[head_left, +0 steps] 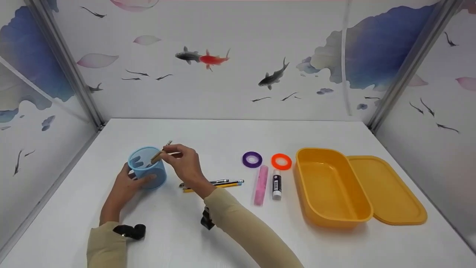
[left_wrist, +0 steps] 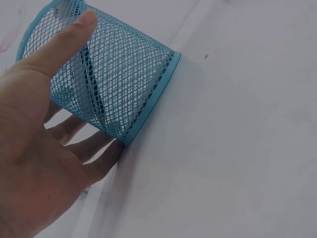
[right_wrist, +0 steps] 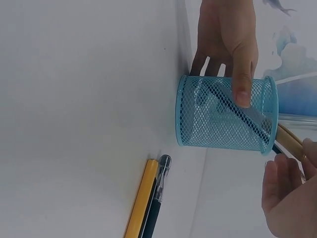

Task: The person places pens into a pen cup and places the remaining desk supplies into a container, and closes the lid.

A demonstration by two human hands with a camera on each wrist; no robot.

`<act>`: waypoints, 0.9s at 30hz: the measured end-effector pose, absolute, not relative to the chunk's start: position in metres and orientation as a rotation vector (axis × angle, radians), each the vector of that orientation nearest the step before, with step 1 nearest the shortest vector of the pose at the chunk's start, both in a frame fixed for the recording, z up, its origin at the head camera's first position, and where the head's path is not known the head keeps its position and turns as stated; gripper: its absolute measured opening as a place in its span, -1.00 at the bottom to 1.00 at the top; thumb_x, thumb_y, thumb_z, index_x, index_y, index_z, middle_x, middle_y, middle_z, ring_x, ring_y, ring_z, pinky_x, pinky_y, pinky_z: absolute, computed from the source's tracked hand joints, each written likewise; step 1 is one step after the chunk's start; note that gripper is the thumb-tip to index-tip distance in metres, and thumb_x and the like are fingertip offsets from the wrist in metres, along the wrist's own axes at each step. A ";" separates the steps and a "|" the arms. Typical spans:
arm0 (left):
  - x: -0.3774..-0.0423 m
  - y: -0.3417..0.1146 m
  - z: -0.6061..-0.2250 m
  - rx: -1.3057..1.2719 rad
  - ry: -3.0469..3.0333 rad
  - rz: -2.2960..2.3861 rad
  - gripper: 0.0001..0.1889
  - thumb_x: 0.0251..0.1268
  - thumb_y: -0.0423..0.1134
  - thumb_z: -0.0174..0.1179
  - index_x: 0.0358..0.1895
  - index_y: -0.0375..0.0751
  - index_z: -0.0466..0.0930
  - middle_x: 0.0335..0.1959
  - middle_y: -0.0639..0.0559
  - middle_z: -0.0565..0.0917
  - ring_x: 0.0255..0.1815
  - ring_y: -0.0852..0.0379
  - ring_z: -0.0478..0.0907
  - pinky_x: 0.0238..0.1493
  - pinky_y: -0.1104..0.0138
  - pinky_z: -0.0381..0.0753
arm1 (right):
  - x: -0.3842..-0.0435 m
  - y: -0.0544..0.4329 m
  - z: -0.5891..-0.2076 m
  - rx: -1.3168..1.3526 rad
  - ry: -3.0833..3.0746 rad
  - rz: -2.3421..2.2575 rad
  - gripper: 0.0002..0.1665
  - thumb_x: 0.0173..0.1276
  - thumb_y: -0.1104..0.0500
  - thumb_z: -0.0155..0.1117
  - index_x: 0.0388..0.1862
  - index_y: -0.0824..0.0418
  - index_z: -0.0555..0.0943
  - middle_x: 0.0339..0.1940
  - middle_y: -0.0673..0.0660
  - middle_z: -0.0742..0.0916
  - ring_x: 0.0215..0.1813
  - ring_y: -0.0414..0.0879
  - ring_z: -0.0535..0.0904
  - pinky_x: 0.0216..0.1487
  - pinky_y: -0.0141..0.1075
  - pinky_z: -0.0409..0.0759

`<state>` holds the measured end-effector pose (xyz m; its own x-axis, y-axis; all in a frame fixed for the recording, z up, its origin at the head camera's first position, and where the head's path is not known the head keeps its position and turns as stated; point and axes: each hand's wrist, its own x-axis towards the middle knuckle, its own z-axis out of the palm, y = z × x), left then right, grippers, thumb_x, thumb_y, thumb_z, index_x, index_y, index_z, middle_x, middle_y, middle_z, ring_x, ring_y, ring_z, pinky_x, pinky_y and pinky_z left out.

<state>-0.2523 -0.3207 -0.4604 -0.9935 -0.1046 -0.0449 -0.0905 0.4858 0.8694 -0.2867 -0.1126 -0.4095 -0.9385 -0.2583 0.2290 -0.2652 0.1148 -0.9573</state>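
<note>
A light-blue mesh pen holder (head_left: pixel 159 178) stands on the left part of the table. Around its side my left hand (head_left: pixel 128 184) holds it, the thumb lying along the mesh in the left wrist view. At the holder's rim, my right hand (head_left: pixel 186 163) pinches a slim tan stick-like thing (right_wrist: pixel 289 143) with a dark, thin length beside it. Their lower ends slant into the holder; the exact kind is unclear. Blue-grey shapes show inside the holder. Near my right forearm lie a yellow pencil (right_wrist: pixel 142 198) and dark pens (right_wrist: pixel 157 198), partly covered by that arm in the head view.
Right of the pens lie a purple tape ring (head_left: pixel 244 160), an orange tape ring (head_left: pixel 273 163), a pink stick (head_left: pixel 261 186) and a glue stick (head_left: pixel 277 188). Farther right is a yellow box (head_left: pixel 303 186) beside its yellow lid (head_left: pixel 394 190). Printed panels wall the table.
</note>
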 end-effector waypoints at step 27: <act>-0.252 -0.321 -0.461 0.169 -2.742 -1.560 0.22 0.22 0.20 0.35 0.63 -0.19 -0.37 0.64 -0.36 -0.10 0.61 -0.45 -0.06 0.57 -0.26 0.06 | -0.307 -0.001 -0.386 0.833 -2.691 1.536 -0.70 0.35 0.07 0.40 0.03 0.11 0.71 -0.06 0.07 0.77 -0.01 -0.13 0.68 -0.02 -0.37 0.72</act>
